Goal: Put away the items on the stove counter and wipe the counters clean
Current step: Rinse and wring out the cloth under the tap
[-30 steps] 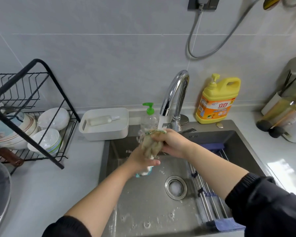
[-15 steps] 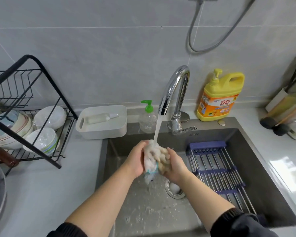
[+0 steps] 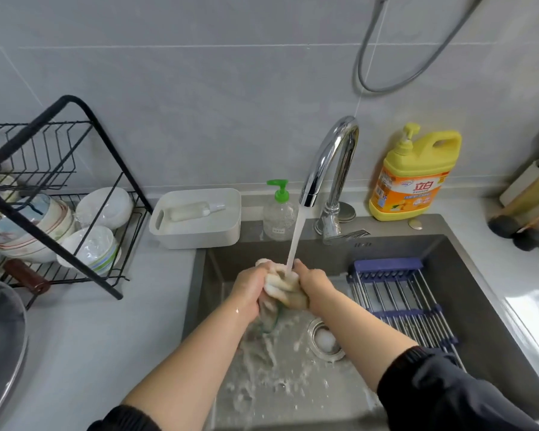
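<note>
Over the middle of the grey stainless-steel sink (image 3: 386, 247), both hands meet under the running water. The left hand (image 3: 249, 286) and the right hand (image 3: 313, 283) face each other, thumbs uppermost. Between them is the bunched cream cleaning cloth (image 3: 280, 284), whose teal edge hangs below the left hand.

Grip state:
- Left grip: fingers curled tightly round the left side of the cloth.
- Right grip: fingers curled tightly round the right side of the cloth.
- The two hands are pressed close together, with only the cloth between them.

Arm pose: both forearms are bare and wet. They rise from the near edge and converge toward the far middle of the sink. The dark sleeves (image 3: 448, 396) are pushed up toward the elbows.

The white water stream (image 3: 294, 237) falls from the curved chrome faucet (image 3: 330, 160) onto the top of the cloth. Cloudy water splashes across the sink floor below the hands, just left of the round metal drain strainer (image 3: 324, 340). A blue-framed roll-up steel rack (image 3: 402, 306) spans the right half of the sink.

On the pale grey table (image 3: 91, 337):
- Far right of the faucet: a yellow detergent jug with orange label (image 3: 414, 175).
- Just left of the faucet: a clear pump bottle with green head (image 3: 279, 213).
- Further left: a white rectangular tray (image 3: 199, 236) holding a small white spray bottle (image 3: 193, 210).
- Far left: a black wire dish rack (image 3: 75, 169) loaded with stacked bowls (image 3: 91, 250).
</note>
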Demonstrator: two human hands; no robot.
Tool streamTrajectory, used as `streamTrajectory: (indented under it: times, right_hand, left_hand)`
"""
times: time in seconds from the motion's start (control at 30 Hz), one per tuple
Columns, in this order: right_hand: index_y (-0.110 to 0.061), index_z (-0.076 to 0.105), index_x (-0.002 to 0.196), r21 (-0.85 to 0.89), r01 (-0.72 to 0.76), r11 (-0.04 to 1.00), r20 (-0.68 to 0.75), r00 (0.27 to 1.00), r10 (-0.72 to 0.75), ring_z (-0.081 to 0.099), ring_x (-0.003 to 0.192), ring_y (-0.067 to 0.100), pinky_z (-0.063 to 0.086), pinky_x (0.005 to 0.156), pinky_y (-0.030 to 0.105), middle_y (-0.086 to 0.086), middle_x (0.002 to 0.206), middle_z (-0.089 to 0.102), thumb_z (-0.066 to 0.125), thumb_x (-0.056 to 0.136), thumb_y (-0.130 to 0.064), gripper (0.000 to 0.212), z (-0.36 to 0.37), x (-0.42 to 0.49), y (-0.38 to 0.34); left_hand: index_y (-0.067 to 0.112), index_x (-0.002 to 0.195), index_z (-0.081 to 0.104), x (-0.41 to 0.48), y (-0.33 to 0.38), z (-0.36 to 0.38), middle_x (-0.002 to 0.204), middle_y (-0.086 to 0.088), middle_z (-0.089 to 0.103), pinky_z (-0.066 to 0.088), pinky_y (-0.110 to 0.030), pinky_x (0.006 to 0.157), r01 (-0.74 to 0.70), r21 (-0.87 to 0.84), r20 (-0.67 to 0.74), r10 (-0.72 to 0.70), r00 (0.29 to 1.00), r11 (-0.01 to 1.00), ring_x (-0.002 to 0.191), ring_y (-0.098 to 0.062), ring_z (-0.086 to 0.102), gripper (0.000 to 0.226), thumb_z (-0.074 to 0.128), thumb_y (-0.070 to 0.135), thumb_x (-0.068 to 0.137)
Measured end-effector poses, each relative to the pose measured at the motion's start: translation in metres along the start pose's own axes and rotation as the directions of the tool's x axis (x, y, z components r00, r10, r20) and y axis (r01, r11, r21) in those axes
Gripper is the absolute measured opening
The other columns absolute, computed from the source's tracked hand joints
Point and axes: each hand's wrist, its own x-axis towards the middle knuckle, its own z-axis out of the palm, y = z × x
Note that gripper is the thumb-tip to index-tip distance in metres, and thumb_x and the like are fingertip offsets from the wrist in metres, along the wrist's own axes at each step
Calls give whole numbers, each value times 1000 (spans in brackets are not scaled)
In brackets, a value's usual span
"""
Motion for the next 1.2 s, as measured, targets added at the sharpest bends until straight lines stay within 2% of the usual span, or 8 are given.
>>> streamTrajectory:
  times: [0.17,0.27,0.5,0.63,0.8,0.97,1.07,1.2]
  right_hand:
    - [-11,44,85,-262,308,914,-33,944,-328,55,96,27,40,81,34,13,98,59,41,96,-24,17,18,-36,1]
    - [-11,55,97,-224,353,908,-119,915,-385,58,94,30,43,77,33,6,96,62,42,93,-29,22,31,-37,0]
    - [1,56,118,181,-142,973,67,989,131,62,100,32,48,94,41,15,111,64,52,94,-36,45,7,26,16]
    - [-1,58,103,430,-119,895,192,981,38,62,79,26,51,81,41,14,90,65,50,97,-29,30,-11,4,20]
    - [-11,45,115,-187,393,900,-3,916,-401,53,93,22,41,79,29,4,103,57,52,93,-29,29,15,-28,22]
    - [-4,53,118,-312,164,936,-83,976,-199,55,111,33,43,90,31,16,121,59,39,98,-30,36,16,-2,10]
    - [-11,62,110,56,-18,998,152,988,10,61,95,27,52,88,42,9,104,66,38,98,-45,43,6,1,16]
    - [-11,59,113,246,-15,969,523,844,-120,62,87,21,54,72,34,7,96,65,46,97,-35,31,-8,-7,35]
  left_hand:
    - [9,89,64,3,-9,12,91,-15,67,50,-34,83,12,-68,-77,-17,997,998,87,-27,62,23,52,30,90]
    - [10,78,61,-6,-8,22,89,-14,64,48,-32,76,54,-78,-25,-56,998,995,85,-26,60,25,52,32,85]
    - [3,100,65,-3,-7,-2,88,-15,64,50,-33,78,113,-226,192,-69,979,967,78,-24,62,24,55,22,90]
    - [-6,112,57,9,-18,-17,104,-21,61,47,-37,92,-10,-201,203,52,978,980,98,-29,60,25,53,-1,87]
    - [13,102,64,3,-31,10,105,-14,68,52,-39,88,-140,217,-18,147,989,966,95,-26,64,24,45,25,94]
    - [17,93,67,-1,-23,7,95,-4,69,49,-28,76,-175,343,-23,195,981,923,89,-21,65,32,49,44,91]
    - [13,81,68,1,-15,-4,84,-7,69,52,-28,70,-168,300,-94,204,974,939,79,-22,66,37,52,46,90]
    - [12,84,67,4,-9,-12,77,-5,66,49,-28,67,-200,250,-198,253,947,947,75,-22,65,40,56,50,88]
